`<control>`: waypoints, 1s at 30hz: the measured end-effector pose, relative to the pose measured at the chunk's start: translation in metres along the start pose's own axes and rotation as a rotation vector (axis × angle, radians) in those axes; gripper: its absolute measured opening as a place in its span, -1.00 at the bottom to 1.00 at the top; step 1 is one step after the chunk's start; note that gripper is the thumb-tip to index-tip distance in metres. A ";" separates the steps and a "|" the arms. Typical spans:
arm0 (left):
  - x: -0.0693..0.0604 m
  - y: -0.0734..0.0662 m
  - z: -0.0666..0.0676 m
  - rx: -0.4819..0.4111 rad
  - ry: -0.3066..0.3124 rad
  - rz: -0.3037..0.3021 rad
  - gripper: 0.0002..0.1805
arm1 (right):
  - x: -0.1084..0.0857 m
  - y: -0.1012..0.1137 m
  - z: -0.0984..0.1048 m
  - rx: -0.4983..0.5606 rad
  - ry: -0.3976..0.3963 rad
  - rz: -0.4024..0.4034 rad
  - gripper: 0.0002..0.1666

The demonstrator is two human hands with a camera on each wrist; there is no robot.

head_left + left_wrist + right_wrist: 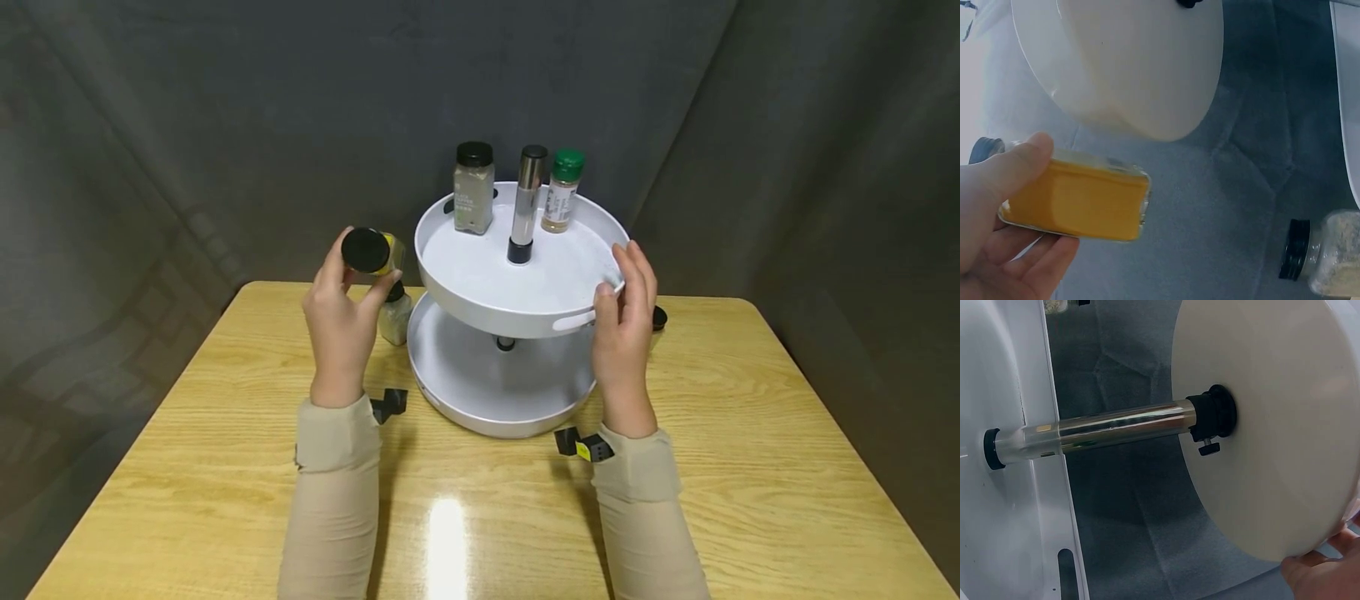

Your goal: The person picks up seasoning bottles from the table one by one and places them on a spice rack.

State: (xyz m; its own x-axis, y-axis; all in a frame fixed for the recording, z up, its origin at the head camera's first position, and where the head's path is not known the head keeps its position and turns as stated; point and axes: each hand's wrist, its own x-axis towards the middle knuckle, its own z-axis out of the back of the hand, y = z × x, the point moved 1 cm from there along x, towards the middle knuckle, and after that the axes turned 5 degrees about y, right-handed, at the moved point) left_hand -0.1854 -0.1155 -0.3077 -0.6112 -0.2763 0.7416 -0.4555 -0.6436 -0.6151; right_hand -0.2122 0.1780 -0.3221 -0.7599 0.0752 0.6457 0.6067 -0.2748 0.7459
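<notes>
Across the wooden tabletop (772, 467), I see a two-tier stand, its white lower tray (502, 392) and upper tray (487, 275) joined by a metal post (1129, 428). My feed shows the right hand (627, 333) grasping the upper rim between thumb and fingers. The left hand (339, 321) grips a yellow jar (1085, 203) in the air, left of the upper tray and apart from it. On that tray, near the post, stand a black-lidded jar (474, 200) and a slimmer green-capped jar (561, 198).

I judge that a hard pull on the rim could turn or tip the tier and topple those two; a slack grip on smooth sides could drop the yellow one.

One pale jar (395, 321) is partly covered by the left hand. Beyond the right hand I get little more than a black lid (659, 318). I can't read the labels fully, and both wrist views cut off the trays.
</notes>
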 end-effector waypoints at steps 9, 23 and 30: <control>-0.003 -0.010 -0.005 -0.050 -0.071 -0.035 -0.30 | -0.002 0.000 -0.001 0.000 0.009 -0.012 -0.32; 0.012 -0.027 -0.005 -0.031 -0.144 -0.111 -0.28 | 0.000 0.002 0.000 0.008 0.012 -0.014 -0.32; 0.019 -0.037 -0.003 -0.093 -0.110 -0.157 -0.30 | -0.001 0.002 0.001 -0.005 0.011 -0.011 -0.31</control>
State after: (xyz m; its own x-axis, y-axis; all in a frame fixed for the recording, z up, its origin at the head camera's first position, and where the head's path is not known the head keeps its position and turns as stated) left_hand -0.1829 -0.0948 -0.2717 -0.4562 -0.2575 0.8518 -0.6004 -0.6174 -0.5082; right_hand -0.2104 0.1785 -0.3208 -0.7688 0.0679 0.6358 0.5974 -0.2785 0.7521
